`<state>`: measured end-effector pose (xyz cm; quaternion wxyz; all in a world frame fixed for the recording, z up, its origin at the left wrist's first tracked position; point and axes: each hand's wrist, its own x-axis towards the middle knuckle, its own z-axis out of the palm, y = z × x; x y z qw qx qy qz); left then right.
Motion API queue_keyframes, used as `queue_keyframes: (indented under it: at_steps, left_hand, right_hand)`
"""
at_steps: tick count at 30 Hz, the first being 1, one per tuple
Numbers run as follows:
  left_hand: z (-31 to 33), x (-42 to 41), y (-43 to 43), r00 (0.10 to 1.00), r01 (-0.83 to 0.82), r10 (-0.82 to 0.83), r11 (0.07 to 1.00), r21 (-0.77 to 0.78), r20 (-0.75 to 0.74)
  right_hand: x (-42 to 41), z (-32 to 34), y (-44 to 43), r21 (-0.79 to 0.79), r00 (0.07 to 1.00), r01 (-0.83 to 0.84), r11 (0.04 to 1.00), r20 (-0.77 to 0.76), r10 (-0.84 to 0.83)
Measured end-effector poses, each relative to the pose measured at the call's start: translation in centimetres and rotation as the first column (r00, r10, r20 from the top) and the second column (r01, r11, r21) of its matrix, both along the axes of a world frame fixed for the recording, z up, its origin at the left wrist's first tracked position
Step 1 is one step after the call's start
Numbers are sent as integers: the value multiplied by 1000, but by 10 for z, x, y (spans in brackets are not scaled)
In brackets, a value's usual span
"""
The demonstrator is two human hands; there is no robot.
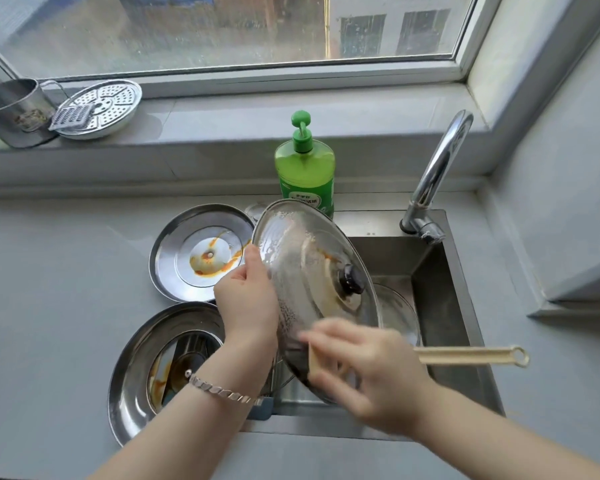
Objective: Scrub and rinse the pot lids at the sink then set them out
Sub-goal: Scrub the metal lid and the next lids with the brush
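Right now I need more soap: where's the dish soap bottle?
Head view, centre: the green dish soap bottle stands at the back edge of the sink, left of the faucet, behind the tilted glass lid.

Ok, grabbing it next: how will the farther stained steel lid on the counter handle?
The steel lid looks like thin sheet metal: probably stiff and light. Its orange sauce smears may make it slippery. Lying inverted, it might rock when pushed.
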<state>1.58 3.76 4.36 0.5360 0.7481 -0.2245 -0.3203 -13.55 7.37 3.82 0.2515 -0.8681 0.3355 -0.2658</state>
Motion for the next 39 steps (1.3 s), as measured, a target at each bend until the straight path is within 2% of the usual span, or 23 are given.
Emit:
queue_keyframes:
  at_steps: [3,5,8,9,11,13,14,16,18,19,21,26,30,39]
  left_hand:
    - [2,-3,1,997,37,-35,999,-30,68]
    - [6,-5,-2,994,36,-32,999,-35,102]
    - [11,-6,-7,999,-3,5,999,-45,52]
    - [12,-5,-8,1000,-12,13,998,-54,19]
    - [11,-3,-9,999,-29,27,998,-62,-33]
    - [8,-3,-9,998,-58,56,997,-44,-39]
    - [7,-3,-9,997,-70,70,997,-37,-24]
    - [6,0,-12,997,-69,70,997,-37,37]
    - [6,3,-15,993,-31,35,999,-40,112]
    - [6,5,-17,989,-8,15,999,-42,150]
    - [6,10,-20,976,26,-14,998,-54,217]
    - [9,11,-24,948,91,-58,991,-94,313]
    - [9,13,-28,943,91,-59,992,-83,326]
    - [3,17,-33,951,86,-62,994,-66,303]
  right_hand:
    - [-3,-11,-3,44,999,30,999,12,-31]
    - [5,-7,-24,134,977,162,978,115,-178]
    - [10,-5,-45,250,883,357,900,223,-412]
    - [11,-7,-42,242,855,398,885,252,-453]
    - [15,-10,-24,125,865,415,901,253,-433]
    - [14,-16,-9,12,898,397,918,202,-391]
    - [10,-21,-8,11,898,410,912,169,-406]
    - [-6,-32,-24,160,851,506,847,62,-521]
    - [-32,-47,-59,340,768,630,698,-142,-624]
    - [-46,-54,-78,363,729,681,636,-252,-636]
    - [-70,-64,-114,305,667,743,595,-399,-629]
    - [-96,-79,-166,157,551,780,605,-629,-548]
    - [-101,-89,-173,105,506,774,625,-696,-510]
    - [-113,-100,-167,42,503,754,656,-679,-535]
